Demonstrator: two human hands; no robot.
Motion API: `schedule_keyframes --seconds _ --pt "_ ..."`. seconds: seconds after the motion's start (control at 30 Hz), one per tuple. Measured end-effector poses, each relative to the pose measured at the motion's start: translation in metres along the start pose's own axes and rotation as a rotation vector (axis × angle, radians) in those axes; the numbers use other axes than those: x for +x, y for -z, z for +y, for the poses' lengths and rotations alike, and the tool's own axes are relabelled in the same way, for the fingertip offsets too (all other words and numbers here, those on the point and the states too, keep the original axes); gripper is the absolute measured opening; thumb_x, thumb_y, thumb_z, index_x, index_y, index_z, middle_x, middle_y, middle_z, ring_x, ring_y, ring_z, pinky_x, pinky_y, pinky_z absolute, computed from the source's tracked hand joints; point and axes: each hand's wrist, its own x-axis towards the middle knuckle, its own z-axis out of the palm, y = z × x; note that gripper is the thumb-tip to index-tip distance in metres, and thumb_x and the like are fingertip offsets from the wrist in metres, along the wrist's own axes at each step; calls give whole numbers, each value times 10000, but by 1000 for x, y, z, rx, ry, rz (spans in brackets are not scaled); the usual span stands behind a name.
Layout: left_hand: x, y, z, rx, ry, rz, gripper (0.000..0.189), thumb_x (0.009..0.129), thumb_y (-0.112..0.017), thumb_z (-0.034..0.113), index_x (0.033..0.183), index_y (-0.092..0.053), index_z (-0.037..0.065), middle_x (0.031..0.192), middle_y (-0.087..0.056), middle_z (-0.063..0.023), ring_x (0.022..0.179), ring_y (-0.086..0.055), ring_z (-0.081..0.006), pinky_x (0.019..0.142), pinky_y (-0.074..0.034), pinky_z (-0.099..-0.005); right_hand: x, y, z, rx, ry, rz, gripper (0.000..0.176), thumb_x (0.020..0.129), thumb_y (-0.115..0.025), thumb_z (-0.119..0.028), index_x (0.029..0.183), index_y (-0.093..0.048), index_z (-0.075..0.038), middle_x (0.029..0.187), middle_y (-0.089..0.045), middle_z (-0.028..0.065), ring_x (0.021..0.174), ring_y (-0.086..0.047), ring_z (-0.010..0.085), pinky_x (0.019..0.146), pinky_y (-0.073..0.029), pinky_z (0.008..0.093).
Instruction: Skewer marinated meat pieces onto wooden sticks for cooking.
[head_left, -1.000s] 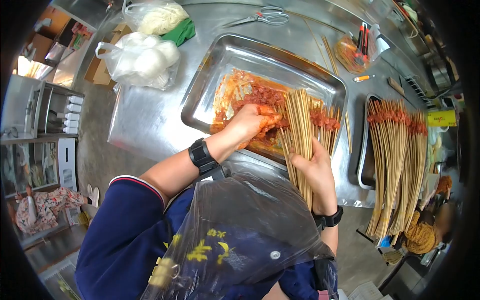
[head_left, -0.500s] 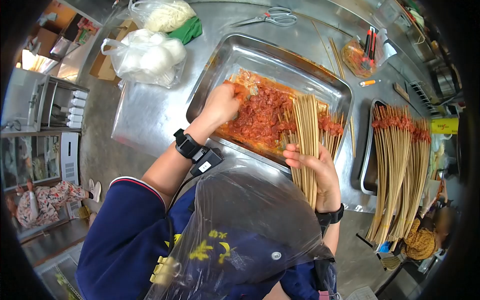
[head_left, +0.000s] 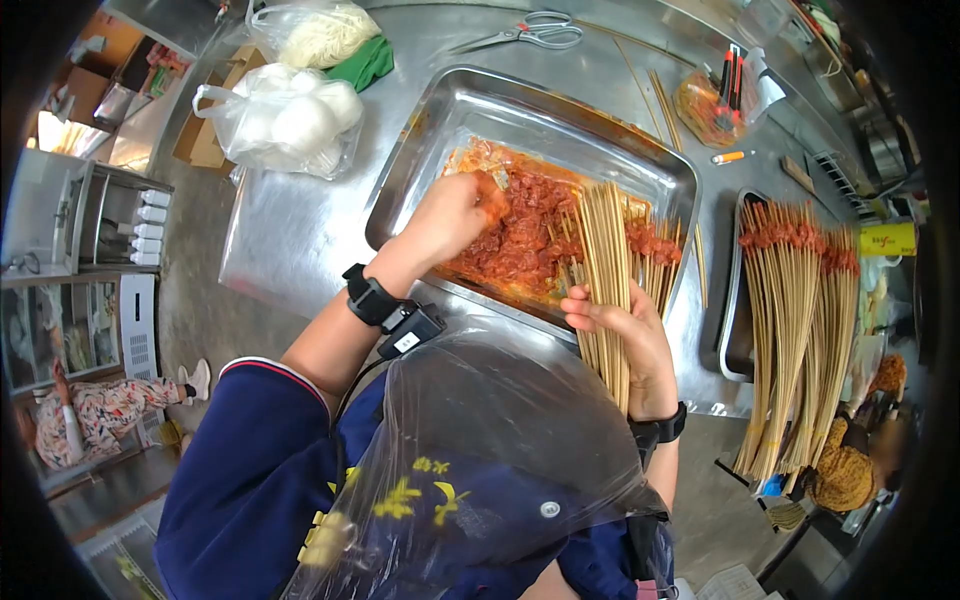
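Red marinated meat pieces are heaped in a deep steel tray in front of me. My left hand is at the heap's left side, its sauce-covered fingers curled closed on some of the meat; the fingertips are partly hidden. A thick bundle of bamboo skewers stands nearly upright in my right hand, fingers and thumb wrapped around it. Just right of this bundle, several skewers with meat on their ends lie in the tray's right part.
Many meat-tipped skewers rest in a second tray at right. Scissors, loose skewers, an orange-and-white pen and bags of white food lie on the steel table. Another person is far left.
My left hand has shifted slightly right and down over the meat, fingers still curled. My right hand keeps the skewer bundle in nearly the same place. The whole view has shifted slightly left.
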Motion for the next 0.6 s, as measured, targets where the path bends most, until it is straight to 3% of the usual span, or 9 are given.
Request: schedule_keyframes --seconds 0.1,0.2,0.3,0.4,0.5,0.6 --pt "4 1 0 -801 191 -27 169 890 -532 122 971 -595 -11 856 -609 -35 685 -573 -131 596 -480 -230 0 -1 -1 -64 -10 -20 291 761 -545 -26 1039 -507 51 877 -594 97 799 -629 181 734 -525 275" --pt "10 -3 -13 -1486 363 -210 183 878 -535 100 1023 -567 -7 884 -603 -70 691 -565 -144 568 -478 -235 4 4 3 -106 -6 -47 276 749 -564 -31 1011 -515 43 829 -590 79 723 -627 161 679 -529 264" --pt "12 -16 -4 -1826 442 -114 210 876 -528 82 1065 -533 -9 894 -596 -91 714 -563 -154 564 -478 -249 7 6 6 -124 -12 -57 249 736 -577 -18 972 -516 36 809 -583 76 681 -626 155 634 -533 259" --pt "13 -23 0 -1900 382 -184 206 870 -528 70 1057 -527 -17 923 -595 -111 739 -570 -169 568 -481 -268 6 2 3 -143 -37 -55 221 732 -591 0 934 -510 30 804 -576 79 670 -628 163 612 -537 262" --pt "12 -25 12 -1898 506 -111 200 863 -539 72 1042 -537 -16 923 -599 -110 740 -577 -183 586 -491 -279 7 2 3 -147 -47 -57 221 739 -595 1 939 -505 32 801 -573 81 675 -629 169 612 -539 265" --pt "10 -25 10 -1868 439 -226 176 861 -541 62 1019 -550 -13 927 -604 -107 748 -584 -185 600 -503 -282 6 2 5 -138 -47 -52 219 743 -596 7 939 -501 34 797 -572 83 676 -629 173 607 -541 267"
